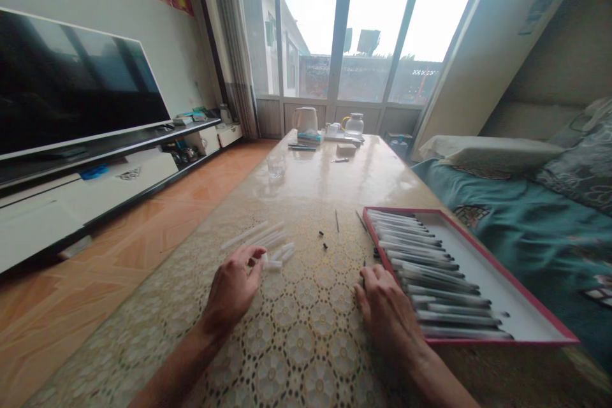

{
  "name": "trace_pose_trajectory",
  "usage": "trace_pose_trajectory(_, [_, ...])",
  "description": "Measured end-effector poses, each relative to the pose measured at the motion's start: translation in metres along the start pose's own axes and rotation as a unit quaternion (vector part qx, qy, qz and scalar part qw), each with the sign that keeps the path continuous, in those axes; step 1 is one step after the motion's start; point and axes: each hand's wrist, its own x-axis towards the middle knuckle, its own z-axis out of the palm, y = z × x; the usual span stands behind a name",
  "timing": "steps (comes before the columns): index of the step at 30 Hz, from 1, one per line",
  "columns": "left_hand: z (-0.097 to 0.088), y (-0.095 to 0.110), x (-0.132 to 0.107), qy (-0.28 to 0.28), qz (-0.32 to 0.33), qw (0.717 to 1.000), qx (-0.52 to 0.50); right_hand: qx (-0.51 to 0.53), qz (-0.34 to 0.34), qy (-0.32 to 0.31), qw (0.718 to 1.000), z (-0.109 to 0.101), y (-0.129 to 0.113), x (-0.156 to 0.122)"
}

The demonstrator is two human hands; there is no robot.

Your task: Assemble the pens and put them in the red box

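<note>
My left hand is curled at the near end of a small group of clear plastic pieces. Its thumb and fingertips close on what looks like a clear pen cap. Behind it lie several long clear pen barrels and more short caps. My right hand rests by the left edge of a red-rimmed tray, its fingers bent toward the tabletop. Something dark shows under those fingertips, too hidden to name. Rows of black-tipped pens fill the tray's left part.
Two small black pieces and a thin refill lie mid-table. Farther back stand a drinking glass, a kettle and a glass jug. A bed or sofa with a teal cover borders the table's right side.
</note>
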Motion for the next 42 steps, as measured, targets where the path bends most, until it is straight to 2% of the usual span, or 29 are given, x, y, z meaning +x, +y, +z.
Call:
trace_pose_trajectory(4, [-0.018, 0.017, 0.0, -0.074, 0.034, 0.995, 0.058, 0.006, 0.012, 0.006, 1.0, 0.004, 0.001, -0.002])
trace_pose_trajectory(7, [-0.026, 0.02, 0.013, -0.116, 0.069, 0.983, 0.127, 0.016, 0.008, 0.011, 1.0, 0.011, 0.004, -0.005])
trace_pose_trajectory(9, [-0.026, 0.012, 0.029, -0.114, 0.054, 0.973, 0.193, 0.016, -0.007, 0.029, 0.999, 0.016, 0.009, -0.009])
trace_pose_trajectory(12, [-0.021, -0.011, 0.055, -0.098, 0.016, 0.968, 0.232, 0.008, -0.018, 0.045, 0.999, 0.021, 0.016, -0.012])
trace_pose_trajectory(16, [-0.012, -0.037, 0.075, -0.093, -0.019, 0.962, 0.255, -0.006, 0.028, -0.003, 1.0, 0.009, 0.009, -0.01])
trace_pose_trajectory(19, [-0.011, -0.042, 0.075, -0.081, -0.03, 0.964, 0.25, -0.029, 0.068, -0.043, 0.996, -0.003, -0.001, -0.007])
trace_pose_trajectory(23, [-0.014, -0.028, 0.061, -0.042, -0.016, 0.974, 0.222, -0.051, 0.071, -0.081, 0.993, -0.009, -0.005, -0.006])
trace_pose_trajectory(27, [-0.009, 0.008, 0.024, -0.031, 0.027, 0.987, 0.154, -0.049, 0.058, -0.104, 0.992, -0.01, -0.002, -0.005])
trace_pose_trajectory(28, [-0.005, 0.018, 0.012, -0.041, 0.034, 0.991, 0.123, -0.049, 0.057, -0.107, 0.991, -0.01, -0.002, -0.005])
trace_pose_trajectory(29, [-0.001, 0.028, 0.0, -0.064, 0.032, 0.997, 0.031, -0.05, 0.055, -0.108, 0.991, -0.011, -0.002, -0.005])
trace_pose_trajectory(31, [0.011, 0.042, -0.022, -0.096, 0.023, 0.988, -0.116, -0.05, 0.048, -0.106, 0.992, -0.012, -0.002, -0.006])
trace_pose_trajectory(33, [0.022, 0.05, -0.038, -0.096, 0.036, 0.979, -0.176, -0.048, 0.043, -0.1, 0.993, -0.015, -0.001, -0.008])
trace_pose_trajectory(37, [0.036, 0.048, -0.048, -0.087, 0.1, 0.977, -0.167, -0.028, 0.026, -0.099, 0.994, -0.018, 0.003, -0.012])
trace_pose_trajectory(42, [0.038, 0.037, -0.044, -0.044, 0.127, 0.987, -0.086, -0.025, 0.004, -0.071, 0.997, -0.014, -0.001, -0.014])
